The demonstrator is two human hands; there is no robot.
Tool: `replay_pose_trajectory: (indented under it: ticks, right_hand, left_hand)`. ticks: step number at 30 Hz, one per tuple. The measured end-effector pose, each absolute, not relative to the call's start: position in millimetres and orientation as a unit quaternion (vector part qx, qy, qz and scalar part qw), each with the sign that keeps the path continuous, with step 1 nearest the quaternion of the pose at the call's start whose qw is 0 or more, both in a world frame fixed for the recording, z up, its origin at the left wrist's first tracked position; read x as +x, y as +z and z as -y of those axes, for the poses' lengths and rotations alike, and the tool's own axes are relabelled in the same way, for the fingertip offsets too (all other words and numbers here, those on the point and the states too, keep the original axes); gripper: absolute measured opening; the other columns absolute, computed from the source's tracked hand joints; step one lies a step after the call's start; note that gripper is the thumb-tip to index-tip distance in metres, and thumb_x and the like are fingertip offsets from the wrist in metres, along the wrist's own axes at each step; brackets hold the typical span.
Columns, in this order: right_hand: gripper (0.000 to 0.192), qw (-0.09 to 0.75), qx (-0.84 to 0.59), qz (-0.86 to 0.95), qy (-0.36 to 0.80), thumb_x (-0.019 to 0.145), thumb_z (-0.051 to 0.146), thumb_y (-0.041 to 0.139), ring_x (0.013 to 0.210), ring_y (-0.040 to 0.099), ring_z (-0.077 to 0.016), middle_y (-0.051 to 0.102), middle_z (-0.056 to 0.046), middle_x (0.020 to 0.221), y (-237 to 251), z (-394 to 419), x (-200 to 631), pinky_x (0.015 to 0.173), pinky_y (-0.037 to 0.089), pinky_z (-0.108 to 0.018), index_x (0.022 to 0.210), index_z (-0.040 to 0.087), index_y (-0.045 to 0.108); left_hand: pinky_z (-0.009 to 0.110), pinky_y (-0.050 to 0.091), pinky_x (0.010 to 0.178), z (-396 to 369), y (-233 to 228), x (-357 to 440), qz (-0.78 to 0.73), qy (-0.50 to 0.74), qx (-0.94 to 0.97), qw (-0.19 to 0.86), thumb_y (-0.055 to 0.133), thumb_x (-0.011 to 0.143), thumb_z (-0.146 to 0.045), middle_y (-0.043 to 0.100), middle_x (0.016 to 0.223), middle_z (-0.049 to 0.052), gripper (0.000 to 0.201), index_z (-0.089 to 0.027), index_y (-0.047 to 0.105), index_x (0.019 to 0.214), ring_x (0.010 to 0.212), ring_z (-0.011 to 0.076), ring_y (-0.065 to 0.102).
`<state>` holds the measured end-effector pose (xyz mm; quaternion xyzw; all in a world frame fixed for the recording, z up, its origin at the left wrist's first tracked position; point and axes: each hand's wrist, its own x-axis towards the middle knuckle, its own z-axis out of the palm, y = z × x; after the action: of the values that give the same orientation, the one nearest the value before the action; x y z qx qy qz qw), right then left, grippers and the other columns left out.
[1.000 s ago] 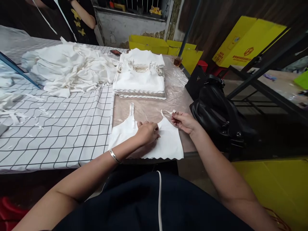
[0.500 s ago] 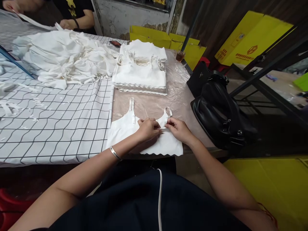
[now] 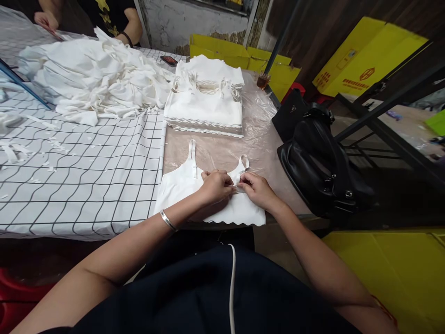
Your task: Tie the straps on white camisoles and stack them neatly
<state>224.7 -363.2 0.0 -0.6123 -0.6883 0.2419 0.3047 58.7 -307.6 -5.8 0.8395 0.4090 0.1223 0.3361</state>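
Note:
A white strappy camisole [image 3: 177, 190] lies flat in front of me, its scalloped hem toward my body. Both of its shoulder straps point away from me. My left hand [image 3: 217, 185] is closed in a pinch at the middle of the neckline. Beside it, my right hand [image 3: 255, 189] pinches the fabric just below the right strap [image 3: 244, 162]. The fingertips of both hands nearly meet; what exactly lies between them is too small to make out. Beyond the camisole sits a neat stack of similar white tops [image 3: 205, 109].
A loose heap of white garments [image 3: 100, 79] covers the back left of the checked tablecloth [image 3: 79, 185]. A black handbag [image 3: 313, 167] stands at the right edge. A glass of brown drink [image 3: 263, 80] and a phone [image 3: 168, 61] are farther back. A co-worker [image 3: 104, 18] sits across.
My hands stay pinched at the neckline with only slight finger movement. Across the table, the co-worker's hands have moved, and the white strip they stretched is lowered. The view has shifted slightly.

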Motion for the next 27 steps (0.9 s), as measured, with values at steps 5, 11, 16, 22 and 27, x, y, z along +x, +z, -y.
replay_pose_trajectory:
  ticks: [5, 11, 16, 22, 27]
  right_hand:
    - [0.011, 0.356, -0.637, 0.625, 0.278, 0.075, 0.023, 0.059, 0.073, 0.052, -0.0173, 0.056, 0.0, 0.072, -4.4, 361.6, 215.2, 0.073, 0.042, -0.031, 0.068, 0.023, 0.051]
    - [0.02, 0.498, -0.564, 0.325, 0.573, 0.066, 0.018, 0.065, 0.08, 0.063, -0.017, 0.067, 0.0, 0.08, 4.5, 343.7, 215.9, 0.078, 0.049, -0.03, 0.075, 0.023, 0.048]
    - [0.014, 0.508, -0.568, 0.236, 0.603, 0.07, 0.009, 0.057, 0.084, 0.065, -0.0159, 0.07, -0.005, 0.084, 27.3, 272.4, 242.0, 0.083, 0.053, -0.029, 0.07, 0.021, 0.049]
    - [0.012, 0.365, -0.687, 0.252, 0.575, 0.077, 0.004, 0.05, 0.071, 0.065, -0.0169, 0.068, -0.011, 0.075, 27.6, 210.1, 257.6, 0.067, 0.054, -0.028, 0.076, 0.015, 0.056]
    - [0.011, 0.281, -0.755, 0.35, 0.479, 0.082, 0.015, 0.061, 0.057, 0.061, -0.0179, 0.064, -0.007, 0.06, 17.7, 207.2, 264.0, 0.057, 0.05, -0.029, 0.074, 0.018, 0.054]
  left_hand:
    - [0.046, 0.029, 0.091, 312.4, -4.2, 59.5, -0.417, 0.121, 0.853, 0.292, 0.057, 0.086, -0.027, 0.065, 0.094, 0.008, 0.016, -0.016, 0.069, 0.082, 0.1, 0.0262, 0.056]
    - [0.051, 0.013, 0.115, 357.0, -24.2, 33.4, -0.239, 0.167, 0.951, 0.101, 0.053, 0.093, -0.045, 0.048, 0.145, 0.012, 0.049, -0.023, 0.051, 0.136, 0.136, 0.0309, 0.039]
    - [0.052, 0.01, 0.118, 374.8, -48.3, 18.8, -0.125, 0.104, 0.981, 0.105, 0.038, 0.091, -0.067, 0.037, 0.155, 0.009, 0.072, -0.025, 0.035, 0.149, 0.147, 0.0295, 0.023]
    - [0.052, 0.012, 0.118, 369.1, -48.3, 24.2, -0.117, 0.076, 0.985, 0.099, 0.04, 0.092, -0.065, 0.034, 0.156, 0.007, 0.071, -0.026, 0.034, 0.15, 0.147, 0.0294, 0.023]
    - [0.051, 0.018, 0.116, 368.8, -34.7, 16.2, -0.162, 0.125, 0.968, 0.147, 0.044, 0.091, -0.063, 0.046, 0.149, 0.009, 0.065, -0.025, 0.043, 0.145, 0.141, 0.0294, 0.036]
